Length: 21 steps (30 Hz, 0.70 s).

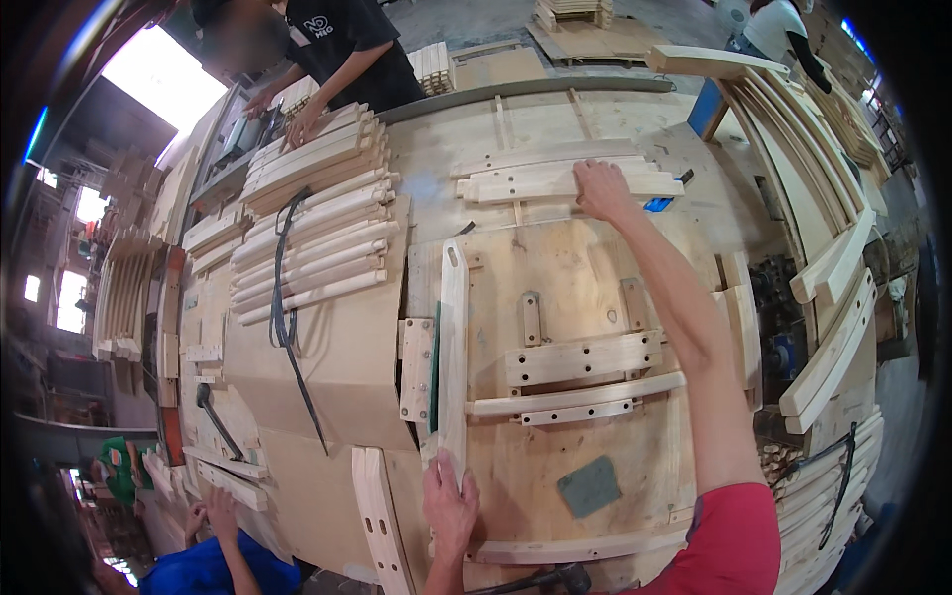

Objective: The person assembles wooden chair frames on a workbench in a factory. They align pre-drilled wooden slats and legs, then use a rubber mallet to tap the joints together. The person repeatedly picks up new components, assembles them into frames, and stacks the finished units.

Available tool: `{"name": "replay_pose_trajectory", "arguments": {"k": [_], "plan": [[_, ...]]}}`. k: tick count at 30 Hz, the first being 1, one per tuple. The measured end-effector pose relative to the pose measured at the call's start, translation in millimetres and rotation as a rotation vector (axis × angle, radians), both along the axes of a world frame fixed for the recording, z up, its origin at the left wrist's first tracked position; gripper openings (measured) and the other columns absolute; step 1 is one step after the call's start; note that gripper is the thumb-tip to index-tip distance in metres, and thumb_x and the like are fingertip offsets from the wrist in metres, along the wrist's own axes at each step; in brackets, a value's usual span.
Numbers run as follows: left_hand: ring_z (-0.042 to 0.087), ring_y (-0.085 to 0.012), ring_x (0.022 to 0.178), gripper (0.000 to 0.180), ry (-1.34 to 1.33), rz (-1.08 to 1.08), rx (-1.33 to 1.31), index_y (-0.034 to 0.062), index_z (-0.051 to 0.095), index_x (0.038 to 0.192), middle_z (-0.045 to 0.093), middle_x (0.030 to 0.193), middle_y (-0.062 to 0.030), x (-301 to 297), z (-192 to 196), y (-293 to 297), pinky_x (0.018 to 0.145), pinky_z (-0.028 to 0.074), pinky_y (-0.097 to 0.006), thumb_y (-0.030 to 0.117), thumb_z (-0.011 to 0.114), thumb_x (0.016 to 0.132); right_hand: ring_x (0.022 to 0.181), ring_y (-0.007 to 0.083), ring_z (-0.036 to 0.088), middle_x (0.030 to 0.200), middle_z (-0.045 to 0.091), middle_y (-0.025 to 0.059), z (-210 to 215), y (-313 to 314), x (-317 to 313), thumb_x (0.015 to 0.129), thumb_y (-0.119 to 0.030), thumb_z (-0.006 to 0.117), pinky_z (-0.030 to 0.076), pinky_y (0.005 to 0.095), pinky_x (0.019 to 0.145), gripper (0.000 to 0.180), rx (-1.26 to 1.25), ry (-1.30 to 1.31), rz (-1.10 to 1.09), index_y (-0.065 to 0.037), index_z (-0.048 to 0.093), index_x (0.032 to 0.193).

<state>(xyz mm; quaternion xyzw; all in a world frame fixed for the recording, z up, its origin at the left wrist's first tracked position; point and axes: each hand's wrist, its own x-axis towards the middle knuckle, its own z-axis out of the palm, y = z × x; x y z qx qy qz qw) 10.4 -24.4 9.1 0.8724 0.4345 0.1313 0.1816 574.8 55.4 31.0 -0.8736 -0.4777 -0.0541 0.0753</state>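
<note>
My left hand is closed on the near end of a long pale wooden slat. This slat points away from me, has a slot at its far end, and lies beside a small drilled wooden block. My right arm stretches far across the bench. At its end my right hand has its fingers curled over a wooden slat in a small group lying crosswise. Between my arms, a curved wooden rail lies against drilled wooden jig blocks on the plywood board.
Stacked wooden bars with a black strap stand left. A co-worker in black touches the far stack; another in blue works lower left. A wooden frame rises at right. A grey-green square lies near me.
</note>
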Motion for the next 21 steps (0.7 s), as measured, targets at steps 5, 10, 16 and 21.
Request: {"name": "replay_pose_trajectory", "arguments": {"k": [5,10,16,21], "plan": [[0.060,-0.0438,0.104,0.059,0.050,0.072,-0.032,0.0010,0.052,0.143,0.060,0.122,-0.0234,-6.0,8.8,-0.6,0.084,0.054,-0.050,0.013,0.070,0.088,0.105,0.0380,0.061,0.115,0.060,0.0151,35.5,-55.6,-82.3,0.078,-0.010,0.074,0.050,0.0516,0.088,0.049,-0.034,0.047,0.242,-0.011,0.057,0.124],[0.060,-0.0435,0.105,0.060,-0.013,0.041,-0.056,0.0015,0.051,0.145,0.060,0.122,-0.0235,-4.2,3.1,0.5,0.088,0.052,-0.050,0.014,0.069,0.089,0.104,0.0379,0.062,0.114,0.061,0.0135,26.5,-119.2,-142.2,0.077,-0.013,0.078,0.051,0.0510,0.084,0.052,-0.294,0.081,0.300,-0.016,0.058,0.124],[0.060,-0.0434,0.106,0.063,-0.020,0.025,-0.045,0.0036,0.050,0.148,0.060,0.119,-0.0227,-8.1,0.1,6.5,0.091,0.051,-0.050,0.017,0.070,0.089,0.107,0.0357,0.063,0.114,0.063,0.0110,12.5,-107.2,-154.5,0.076,-0.021,0.083,0.050,0.0517,0.085,0.055,-0.248,0.101,0.302,-0.019,0.059,0.125],[0.059,-0.0431,0.105,0.062,-0.055,0.015,-0.034,0.0030,0.051,0.147,0.059,0.118,-0.0227,-7.4,0.5,0.8,0.089,0.051,-0.051,0.015,0.069,0.089,0.112,0.0331,0.062,0.120,0.064,0.0106,5.7,-116.4,-142.6,0.078,-0.041,0.082,0.047,0.0549,0.090,0.068,-0.221,0.248,0.304,-0.028,0.059,0.140]]}}
